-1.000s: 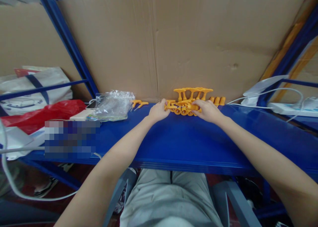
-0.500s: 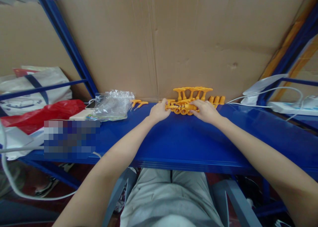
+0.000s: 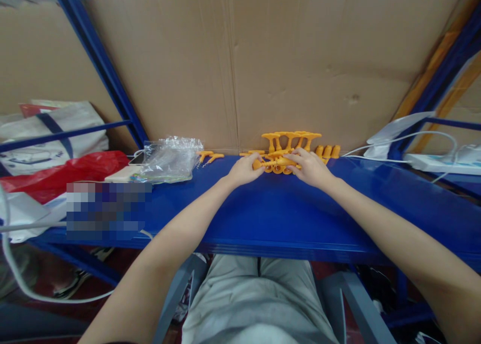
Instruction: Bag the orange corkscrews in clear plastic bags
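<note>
My left hand [image 3: 244, 169] is closed, with thumb and fingers pinching the rounded end of an orange plastic corkscrew piece [image 3: 257, 164]. Facing it, my right hand [image 3: 311, 166] curls its fingers round an orange corkscrew [image 3: 282, 161] that spans the gap between both hands. Its exact shape is partly covered by my fingers. Just behind and below lie several orange sleeves with round open ends [image 3: 278, 169]. More orange T-shaped pieces [image 3: 290, 136] stand upright against the cardboard. To the left, two orange-handled corkscrews [image 3: 206, 157] show bare metal spirals.
Several orange rounded cylinders [image 3: 328, 152] stand right of my right hand. A clear plastic bag [image 3: 171, 158] and a red bag [image 3: 71, 171] occupy the left side of the blue table [image 3: 270, 223]. Cardboard [image 3: 300, 58] walls the back; white cables [image 3: 398, 159] run at right.
My left hand has shifted slightly right and now pinches the end of an orange piece, closer to my right hand. My right hand stays nearly in place.
</note>
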Available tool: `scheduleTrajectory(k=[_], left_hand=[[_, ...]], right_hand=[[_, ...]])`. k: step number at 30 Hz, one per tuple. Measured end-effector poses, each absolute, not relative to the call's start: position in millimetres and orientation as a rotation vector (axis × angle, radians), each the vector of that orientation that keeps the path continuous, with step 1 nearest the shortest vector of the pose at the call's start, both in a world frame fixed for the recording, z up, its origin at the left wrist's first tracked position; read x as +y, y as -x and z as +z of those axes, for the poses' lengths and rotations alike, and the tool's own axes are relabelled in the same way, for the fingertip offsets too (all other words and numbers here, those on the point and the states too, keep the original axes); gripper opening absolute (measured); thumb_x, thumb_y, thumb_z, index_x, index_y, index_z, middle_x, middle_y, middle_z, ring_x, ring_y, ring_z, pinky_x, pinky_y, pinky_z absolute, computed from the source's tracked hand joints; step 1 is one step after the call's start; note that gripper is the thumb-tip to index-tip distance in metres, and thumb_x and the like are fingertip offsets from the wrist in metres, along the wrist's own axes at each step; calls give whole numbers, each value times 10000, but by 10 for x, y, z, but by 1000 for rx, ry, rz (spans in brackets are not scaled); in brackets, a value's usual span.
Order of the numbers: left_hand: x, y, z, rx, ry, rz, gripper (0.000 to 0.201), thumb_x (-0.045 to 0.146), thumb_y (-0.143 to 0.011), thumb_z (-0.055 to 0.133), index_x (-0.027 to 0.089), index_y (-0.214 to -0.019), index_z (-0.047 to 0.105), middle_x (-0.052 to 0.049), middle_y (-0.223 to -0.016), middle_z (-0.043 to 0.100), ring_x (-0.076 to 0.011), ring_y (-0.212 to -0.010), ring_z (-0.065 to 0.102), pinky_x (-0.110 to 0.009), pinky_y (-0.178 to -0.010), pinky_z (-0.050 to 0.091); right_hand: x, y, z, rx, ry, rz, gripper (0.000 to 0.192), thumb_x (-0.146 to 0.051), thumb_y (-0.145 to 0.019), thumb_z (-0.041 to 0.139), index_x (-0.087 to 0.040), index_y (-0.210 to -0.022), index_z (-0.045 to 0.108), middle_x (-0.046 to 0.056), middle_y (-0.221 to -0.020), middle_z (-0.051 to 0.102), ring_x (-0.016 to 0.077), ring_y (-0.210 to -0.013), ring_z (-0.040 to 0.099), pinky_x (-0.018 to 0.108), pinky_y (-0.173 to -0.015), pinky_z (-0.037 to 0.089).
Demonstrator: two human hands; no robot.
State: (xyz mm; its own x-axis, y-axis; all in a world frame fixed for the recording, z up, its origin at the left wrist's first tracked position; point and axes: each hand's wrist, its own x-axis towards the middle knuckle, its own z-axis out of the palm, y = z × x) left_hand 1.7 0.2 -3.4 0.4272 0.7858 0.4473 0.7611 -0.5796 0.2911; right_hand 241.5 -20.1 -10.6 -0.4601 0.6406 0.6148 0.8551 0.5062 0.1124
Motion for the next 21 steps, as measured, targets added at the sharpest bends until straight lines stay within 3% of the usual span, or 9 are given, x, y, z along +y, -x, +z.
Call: scheduleTrajectory(k=[5,9,12,17,21], left_hand=[[74,-11,-75,1311,-2547,937,200,305,-853,590,185,-1013,593,-28,-815,721,-174,-742,662,-276,-711,495],[105,-13,-105,1260,-2506,1014,190,312,-855,586,195,-1005,577,7,-735,690,-148,-667,634,-246,-649,468],[129,11,-109,1239,-2526,1019,184,303,-857,584,193,-1004,573,1,-744,695,-153,-688,638,-247,-661,466],[170,58,-107,1203,-2678,1064,154,256,-829,610,192,-967,590,-43,-906,727,-179,-813,658,-278,-755,474],[205,72,-127,1110,-2708,1150,135,236,-807,625,190,-929,593,-41,-876,727,-186,-790,659,-283,-735,475]], right_hand=[[-144,-2461,-144,-2234,1183,-464,395,-253,-908,527,-242,-1283,651,128,-1141,617,285,-938,639,444,-804,536],[-88,-2478,-153,-2197,1090,-323,373,-253,-896,548,-227,-1253,656,122,-1134,634,286,-1030,635,478,-910,529],[-45,-2520,-132,-2163,1066,-161,400,-265,-859,603,-188,-1250,639,133,-1148,655,285,-1060,636,491,-940,526],[-17,-2583,-115,-2026,1024,353,420,-340,-826,668,-187,-1215,627,128,-1265,644,233,-984,689,417,-863,584],[-42,-2555,-121,-1838,1023,681,429,-455,-765,756,-170,-1071,661,105,-1017,736,199,-793,725,377,-775,610]])
